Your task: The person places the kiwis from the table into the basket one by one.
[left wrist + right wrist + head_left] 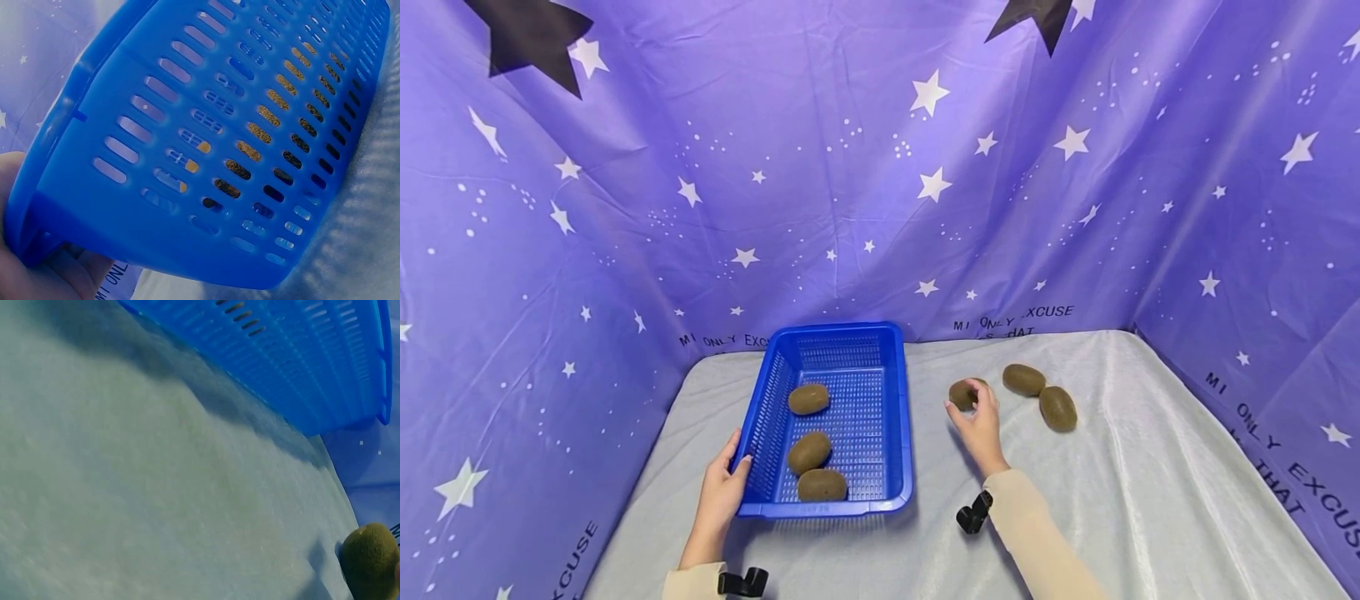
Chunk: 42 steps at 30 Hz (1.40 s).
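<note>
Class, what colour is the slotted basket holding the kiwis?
Bright blue; the basket shows best in the head view.

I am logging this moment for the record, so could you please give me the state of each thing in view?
Blue basket: upright on the cloth, three kiwis inside.
Left hand: grips the basket's near left corner.
Right hand: fingers curled round a kiwi.
Held kiwi: on the cloth, right of the basket.
Two loose kiwis: on the cloth, touching, untouched by either hand.
Grey cloth: spread flat.

Brown fuzzy kiwi (962, 393) on pale cloth, just right of blue slotted basket (891, 392) holding three kiwis
</note>
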Motion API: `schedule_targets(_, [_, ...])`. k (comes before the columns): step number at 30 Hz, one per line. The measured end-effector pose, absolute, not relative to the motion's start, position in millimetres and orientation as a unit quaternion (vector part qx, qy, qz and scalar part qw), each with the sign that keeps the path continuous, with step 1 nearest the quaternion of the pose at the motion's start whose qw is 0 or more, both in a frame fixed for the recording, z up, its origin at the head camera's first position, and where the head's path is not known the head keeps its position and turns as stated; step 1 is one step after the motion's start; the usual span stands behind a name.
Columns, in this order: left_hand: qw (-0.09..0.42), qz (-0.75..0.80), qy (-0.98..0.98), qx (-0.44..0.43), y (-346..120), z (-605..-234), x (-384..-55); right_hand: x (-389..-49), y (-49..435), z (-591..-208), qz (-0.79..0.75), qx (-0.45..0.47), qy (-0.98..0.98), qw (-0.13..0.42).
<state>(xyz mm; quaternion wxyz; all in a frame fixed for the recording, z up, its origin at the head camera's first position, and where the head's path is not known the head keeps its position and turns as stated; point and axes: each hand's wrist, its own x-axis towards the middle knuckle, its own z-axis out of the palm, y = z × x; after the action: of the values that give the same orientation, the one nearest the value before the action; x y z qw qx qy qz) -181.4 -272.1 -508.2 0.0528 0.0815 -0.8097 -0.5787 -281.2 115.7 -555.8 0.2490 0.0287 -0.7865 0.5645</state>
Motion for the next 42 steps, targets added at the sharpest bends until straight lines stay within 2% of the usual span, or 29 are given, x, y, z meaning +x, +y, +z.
schedule_targets(12, [0.056,-0.581,-0.808,0.082,-273,-511,-183,-299,123,-559,0.528,-0.050,-0.806,0.262])
schedule_targets(22, [0.059,-0.583,-0.807,0.079,-272,-512,-184,-302,129,-572,0.513,-0.081,-0.824,0.228])
schedule_targets(32, [0.061,-0.583,-0.806,0.080,-273,-512,-183,-307,130,-576,0.513,-0.102,-0.836,0.169])
schedule_targets(42, [0.066,-0.582,-0.807,0.078,-273,-512,-183,-310,129,-579,0.501,-0.102,-0.844,0.162])
